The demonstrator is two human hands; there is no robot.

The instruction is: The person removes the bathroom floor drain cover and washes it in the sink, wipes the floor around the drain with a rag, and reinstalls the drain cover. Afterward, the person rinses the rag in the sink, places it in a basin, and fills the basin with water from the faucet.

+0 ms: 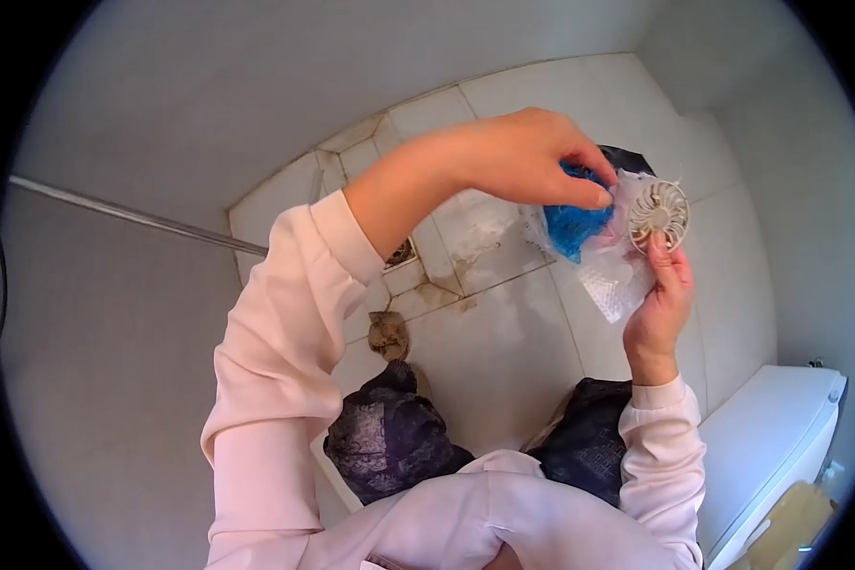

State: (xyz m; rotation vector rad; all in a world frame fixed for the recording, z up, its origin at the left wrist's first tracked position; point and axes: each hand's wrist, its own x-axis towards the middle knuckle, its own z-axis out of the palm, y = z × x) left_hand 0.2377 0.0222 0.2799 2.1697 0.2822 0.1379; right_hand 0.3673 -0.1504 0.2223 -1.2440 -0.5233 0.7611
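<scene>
My left hand (541,157) reaches across from the left, its thumb and fingers closed on a crumpled piece of blue plastic (578,228). In my right hand (660,309) is a round, off-white drain cover (659,214) with curved slots, my thumb pressed on its lower edge. Clear, textured plastic wrapping (616,285) hangs beside the cover, close to the right fingers. Whether those fingers also grip the wrapping is hidden. Something black (627,160) shows behind the blue plastic; what it is I cannot make out.
A floor drain (401,255) lies in the stained tiled floor (503,328), partly behind my left forearm. Near it is a brown, dirty clump (389,334). A metal rail (133,214) runs along the left. At right stand a white, lidded fixture (774,446) and a yellowish object (788,532).
</scene>
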